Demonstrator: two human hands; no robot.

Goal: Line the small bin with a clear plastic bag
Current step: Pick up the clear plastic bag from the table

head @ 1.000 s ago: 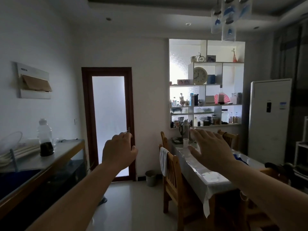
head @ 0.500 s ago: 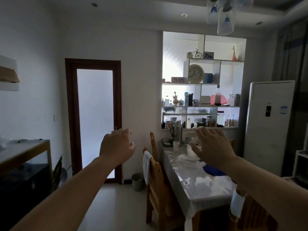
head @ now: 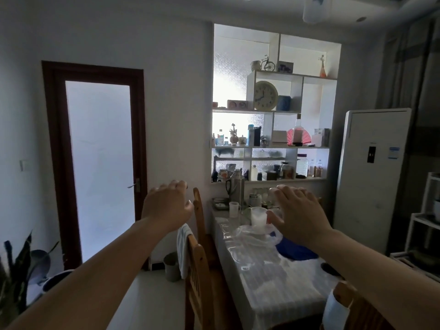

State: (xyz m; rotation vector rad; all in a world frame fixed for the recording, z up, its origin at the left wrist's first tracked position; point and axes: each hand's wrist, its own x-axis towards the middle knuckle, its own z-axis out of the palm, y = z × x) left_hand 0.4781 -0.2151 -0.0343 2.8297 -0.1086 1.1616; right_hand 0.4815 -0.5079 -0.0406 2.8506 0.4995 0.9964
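Observation:
A small grey bin (head: 171, 266) stands on the floor against the far wall, between the door and the dining table, partly hidden by a wooden chair. Crumpled clear plastic (head: 252, 234) lies on the table near a white cup. My left hand (head: 166, 206) is stretched out in front of me, fingers loosely curled, holding nothing. My right hand (head: 297, 213) hovers above the table with fingers spread, empty, just right of the cup.
A dining table (head: 273, 282) with a glossy cover holds a cup (head: 258, 216), a thermos (head: 237, 189) and a blue item (head: 295, 250). Wooden chairs (head: 197, 270) line its left side. A framed glass door (head: 100, 163), wall shelves, a tall white unit (head: 373, 177) and a plant (head: 19, 265) surround the floor.
The view has swung right and moved closer to the table; the left counter has left the view. Both hands stay raised and empty, now lower over the table's far end.

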